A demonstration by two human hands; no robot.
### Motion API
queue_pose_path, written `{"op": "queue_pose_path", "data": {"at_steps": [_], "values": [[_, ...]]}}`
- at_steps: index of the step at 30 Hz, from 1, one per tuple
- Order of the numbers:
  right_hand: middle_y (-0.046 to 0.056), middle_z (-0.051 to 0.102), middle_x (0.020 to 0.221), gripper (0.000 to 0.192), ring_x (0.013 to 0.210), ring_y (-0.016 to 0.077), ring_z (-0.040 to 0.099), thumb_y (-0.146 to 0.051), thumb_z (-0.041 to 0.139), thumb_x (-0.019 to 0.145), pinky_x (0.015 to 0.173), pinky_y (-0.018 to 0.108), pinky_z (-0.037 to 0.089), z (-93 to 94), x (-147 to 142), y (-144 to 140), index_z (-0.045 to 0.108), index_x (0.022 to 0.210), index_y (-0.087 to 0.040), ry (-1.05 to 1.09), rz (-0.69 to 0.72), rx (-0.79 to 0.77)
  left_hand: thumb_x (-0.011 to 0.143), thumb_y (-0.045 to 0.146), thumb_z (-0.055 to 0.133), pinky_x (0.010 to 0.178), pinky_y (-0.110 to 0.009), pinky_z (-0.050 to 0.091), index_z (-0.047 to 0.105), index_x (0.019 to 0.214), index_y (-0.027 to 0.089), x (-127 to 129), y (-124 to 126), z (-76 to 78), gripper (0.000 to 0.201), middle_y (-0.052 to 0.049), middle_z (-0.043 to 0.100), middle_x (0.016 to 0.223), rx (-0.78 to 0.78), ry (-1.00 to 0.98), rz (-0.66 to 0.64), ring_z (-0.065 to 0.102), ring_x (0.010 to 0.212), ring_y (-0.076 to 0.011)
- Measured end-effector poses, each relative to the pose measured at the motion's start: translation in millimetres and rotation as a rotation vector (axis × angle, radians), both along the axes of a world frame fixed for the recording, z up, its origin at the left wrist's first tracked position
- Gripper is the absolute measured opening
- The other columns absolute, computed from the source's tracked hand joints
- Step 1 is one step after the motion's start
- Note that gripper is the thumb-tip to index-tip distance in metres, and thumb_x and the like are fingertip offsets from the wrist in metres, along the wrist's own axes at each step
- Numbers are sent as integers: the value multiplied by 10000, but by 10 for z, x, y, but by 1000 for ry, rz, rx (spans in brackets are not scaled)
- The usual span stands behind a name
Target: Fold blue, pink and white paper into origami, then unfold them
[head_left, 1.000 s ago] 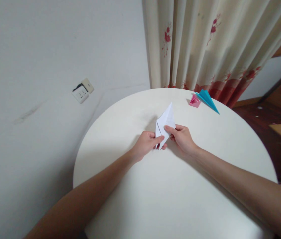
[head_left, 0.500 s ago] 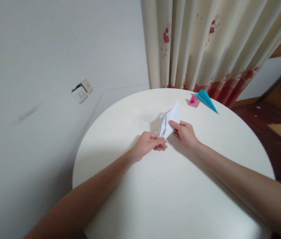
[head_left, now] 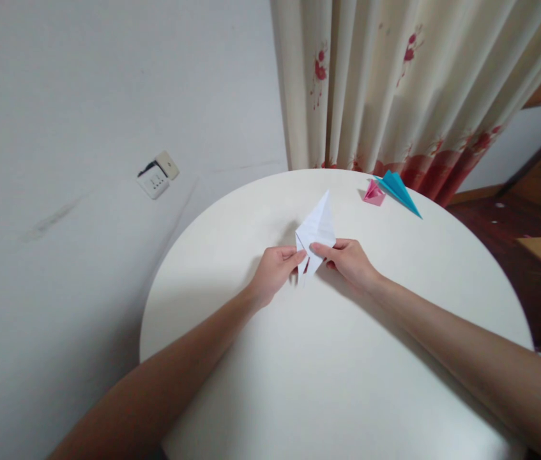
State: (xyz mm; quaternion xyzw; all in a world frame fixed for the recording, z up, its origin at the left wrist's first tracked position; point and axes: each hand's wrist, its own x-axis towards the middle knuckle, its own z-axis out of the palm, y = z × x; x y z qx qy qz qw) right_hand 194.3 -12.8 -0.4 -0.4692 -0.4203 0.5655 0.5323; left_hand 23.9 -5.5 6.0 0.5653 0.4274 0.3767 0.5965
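Note:
A folded sheet of white paper (head_left: 319, 223), kite-shaped with its long point facing away from me, is held just above the table. My left hand (head_left: 274, 271) pinches its left edge, thumb on top. My right hand (head_left: 349, 260) grips the right side, with the thumb lying across the front and the other fingers behind. Narrow flaps with a gap between them hang at the paper's near end. The fingers behind the paper are partly hidden.
The round white table (head_left: 251, 377) stands against the wall. Near its far right edge lie a small pink folded paper (head_left: 374, 193) and a blue paper plane (head_left: 399, 192). A patterned curtain (head_left: 370, 83) hangs behind. On the wall is a socket (head_left: 155, 181).
The paper has shifted a little left and turned, showing a broader face. My left hand has moved from its lower tip up to the left edge; my right hand has slid slightly left.

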Motion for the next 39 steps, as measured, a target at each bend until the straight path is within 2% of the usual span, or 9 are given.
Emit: {"op": "queue_pose_path", "data": {"at_steps": [3,7,12,18,22,26,31,35,39], "values": [[101,731,768,340,636,167,594,-402,860,600,592,312,451,9,14,6,752,759,-121,84,69,-52,764,474,716,658,-262,477,728,780,125,-11,11,5,350,-71,718,772,8,65,-42,621,663,-157],[108,744,806,310,693,212,656,-319,873,583,676,357,521,30,-8,-3,748,777,-113,162,42,-77,768,509,706,620,-258,468,735,787,117,-10,7,16,394,-81,722,760,3,114,-83,617,634,-154],[97,741,788,268,654,200,646,-317,848,617,608,329,506,44,-2,5,729,755,-119,190,-48,-38,813,521,673,653,-258,490,742,763,111,-1,-37,19,419,-104,738,763,-29,134,-167,659,667,-158],[65,757,931,279,797,195,674,-307,848,607,676,291,510,60,87,97,731,819,-169,242,-200,-16,792,498,715,704,-289,537,741,843,105,1,-66,14,398,-131,755,810,-114,130,-138,704,693,-178],[56,756,955,276,854,208,682,-319,840,612,693,290,520,62,139,150,724,828,-192,244,-240,6,822,598,633,737,-308,535,725,865,89,3,-54,68,518,-155,750,861,-124,128,-93,714,749,-204],[64,755,903,270,774,190,674,-299,855,603,686,302,522,66,69,92,729,803,-168,267,-170,-14,844,656,558,759,-288,505,715,986,120,-1,-39,96,577,-118,733,952,-21,57,-75,681,822,-184],[79,723,732,247,580,164,603,-328,839,637,547,309,480,39,-123,-83,708,708,-131,256,8,-71,768,583,694,562,-232,389,758,835,111,-14,-40,5,481,-79,716,739,-12,182,-143,577,604,-131],[100,737,797,255,648,185,636,-320,851,625,587,314,497,17,-152,-113,724,734,-127,286,6,-85,764,552,706,483,-226,296,779,807,118,-33,-39,-20,442,-75,716,684,-24,282,-143,491,499,-102],[101,745,802,266,672,183,644,-324,852,627,618,300,493,18,-56,-32,738,753,-120,269,-55,-67,761,504,730,557,-230,393,773,763,122,-42,-45,39,385,-97,746,751,-69,260,-179,565,572,-118]]}}
